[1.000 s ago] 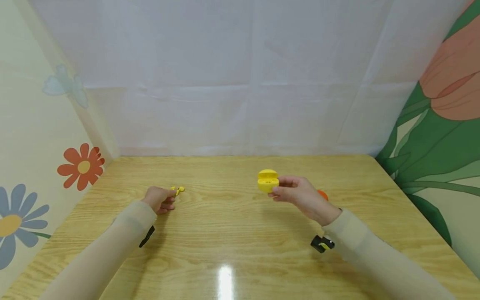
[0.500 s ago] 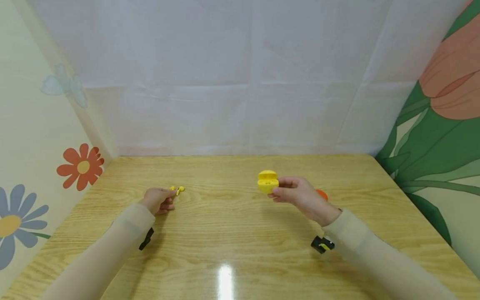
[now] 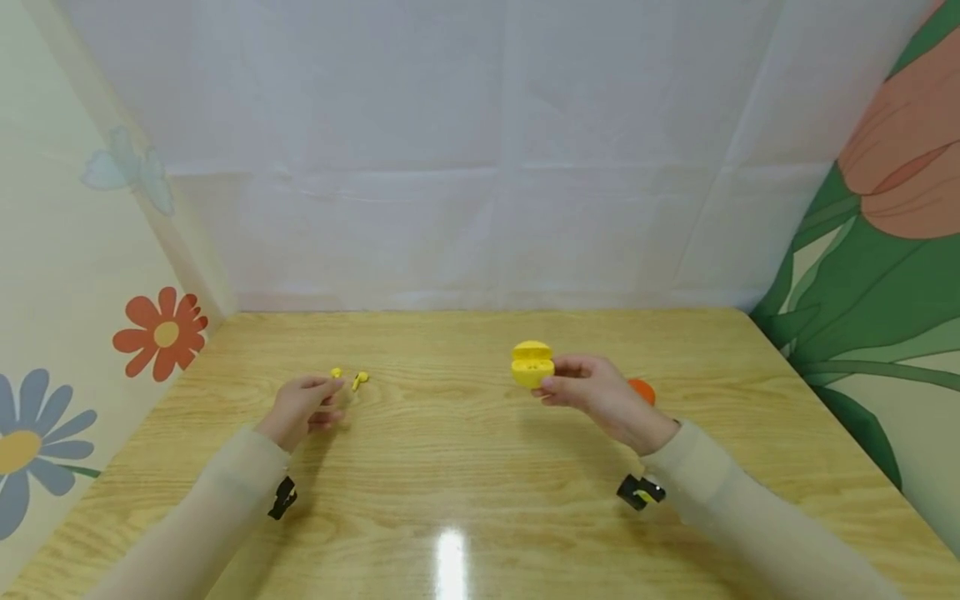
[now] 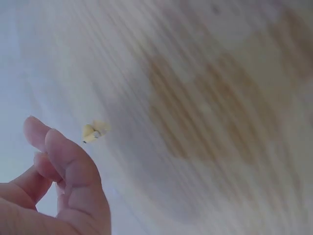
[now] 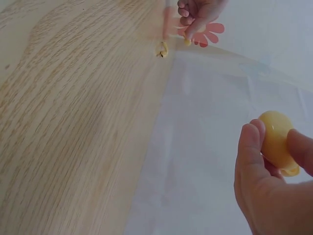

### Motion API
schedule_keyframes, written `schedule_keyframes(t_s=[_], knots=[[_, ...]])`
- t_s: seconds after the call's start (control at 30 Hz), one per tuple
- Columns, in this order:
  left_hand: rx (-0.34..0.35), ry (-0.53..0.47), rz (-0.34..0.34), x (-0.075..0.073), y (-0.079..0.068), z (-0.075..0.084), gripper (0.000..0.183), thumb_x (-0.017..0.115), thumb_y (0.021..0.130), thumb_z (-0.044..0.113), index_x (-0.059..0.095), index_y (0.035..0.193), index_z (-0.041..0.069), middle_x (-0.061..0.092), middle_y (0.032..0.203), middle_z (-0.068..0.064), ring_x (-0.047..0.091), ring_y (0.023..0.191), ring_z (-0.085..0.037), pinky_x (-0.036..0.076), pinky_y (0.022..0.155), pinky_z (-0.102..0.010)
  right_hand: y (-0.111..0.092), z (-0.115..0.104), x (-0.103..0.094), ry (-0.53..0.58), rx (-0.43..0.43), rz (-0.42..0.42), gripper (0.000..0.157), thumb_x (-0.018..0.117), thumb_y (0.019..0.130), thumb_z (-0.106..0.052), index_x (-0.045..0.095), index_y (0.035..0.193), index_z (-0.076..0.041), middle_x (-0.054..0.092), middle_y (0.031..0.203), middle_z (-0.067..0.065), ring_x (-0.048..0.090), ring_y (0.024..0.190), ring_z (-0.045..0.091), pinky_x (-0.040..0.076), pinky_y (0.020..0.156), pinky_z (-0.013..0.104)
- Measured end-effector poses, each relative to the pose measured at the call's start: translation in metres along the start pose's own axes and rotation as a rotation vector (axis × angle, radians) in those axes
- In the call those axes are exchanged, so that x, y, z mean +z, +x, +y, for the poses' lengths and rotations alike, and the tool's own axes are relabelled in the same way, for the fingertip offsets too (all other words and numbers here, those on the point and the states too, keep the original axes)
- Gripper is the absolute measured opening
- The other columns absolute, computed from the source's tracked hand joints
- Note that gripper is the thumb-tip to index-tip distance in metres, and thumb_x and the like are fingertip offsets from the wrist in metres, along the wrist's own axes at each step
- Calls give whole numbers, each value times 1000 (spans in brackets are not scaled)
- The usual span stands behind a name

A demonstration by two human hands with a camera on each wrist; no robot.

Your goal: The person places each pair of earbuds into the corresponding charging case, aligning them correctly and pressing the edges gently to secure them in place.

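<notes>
My left hand (image 3: 302, 408) pinches a yellow earbud (image 3: 336, 372) between thumb and fingertips, over the left part of the table. Just right of it lies a second yellow earbud (image 3: 361, 380) on the wood; the left wrist view shows this second earbud (image 4: 95, 131) beyond the fingers, which hide the pinched one. My right hand (image 3: 592, 392) grips a yellow earbud case (image 3: 532, 372) by its right side, raised above the table. The lid stands up and the slots inside face me. In the right wrist view the rounded outside of the case (image 5: 276, 139) shows between thumb and fingers.
An orange rounded object (image 3: 642, 391) lies on the wooden table (image 3: 450, 450), partly hidden behind my right hand. A white sheet (image 3: 480, 208) hangs along the back edge. Flower-printed panels stand at both sides. A black device (image 3: 641, 492) sits below each wrist.
My left hand has drawn back slightly left, and the pinched earbud has come along, apart from the second one. The right hand and open case have shifted a little left.
</notes>
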State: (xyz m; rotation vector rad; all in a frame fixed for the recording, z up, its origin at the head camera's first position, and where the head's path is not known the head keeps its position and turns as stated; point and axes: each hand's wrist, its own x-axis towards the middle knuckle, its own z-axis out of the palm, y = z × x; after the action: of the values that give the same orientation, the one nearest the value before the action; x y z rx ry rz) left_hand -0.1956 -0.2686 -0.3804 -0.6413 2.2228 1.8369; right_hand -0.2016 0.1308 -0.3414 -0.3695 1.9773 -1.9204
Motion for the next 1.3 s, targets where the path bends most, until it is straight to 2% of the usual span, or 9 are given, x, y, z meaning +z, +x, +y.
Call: schedule_keyframes(t_s=[0.2, 0.47, 0.77, 1.07, 1.3], knots=[[-1, -30, 19, 3, -12, 2, 33, 59, 99, 27, 51, 118, 1, 51, 86, -3, 61, 61, -11, 52, 61, -25, -1, 0, 2, 12, -13, -14, 37, 55, 97, 1, 45, 127, 20, 67, 103, 10, 67, 95, 19, 53, 87, 33], [38, -62, 37, 14, -23, 7, 36, 62, 97, 25, 52, 122, 0, 55, 80, -1, 62, 57, -9, 52, 58, -25, -1, 0, 3, 19, -17, -19, 38, 56, 97, 0, 45, 126, 21, 67, 103, 9, 67, 94, 18, 53, 86, 31], [62, -69, 33, 21, -29, 7, 32, 61, 98, 26, 53, 117, 2, 54, 78, 0, 62, 56, -9, 51, 55, -24, -1, 0, 2, -3, -16, -25, 38, 56, 97, -1, 45, 128, 20, 66, 108, 12, 66, 99, 24, 52, 90, 35], [113, -41, 23, 32, -39, 12, 40, 59, 99, 29, 52, 124, -1, 53, 83, 0, 62, 60, -8, 52, 59, -24, 0, 2, 5, 19, -25, -24, 36, 56, 96, 1, 46, 125, 20, 67, 104, 10, 67, 95, 20, 53, 86, 31], [126, -61, 25, 40, -42, 13, 34, 61, 98, 27, 55, 119, 1, 54, 78, 2, 62, 57, -8, 51, 55, -22, 1, 2, 7, 11, -29, -33, 35, 56, 97, 0, 47, 124, 20, 66, 103, 10, 67, 93, 18, 54, 86, 31]])
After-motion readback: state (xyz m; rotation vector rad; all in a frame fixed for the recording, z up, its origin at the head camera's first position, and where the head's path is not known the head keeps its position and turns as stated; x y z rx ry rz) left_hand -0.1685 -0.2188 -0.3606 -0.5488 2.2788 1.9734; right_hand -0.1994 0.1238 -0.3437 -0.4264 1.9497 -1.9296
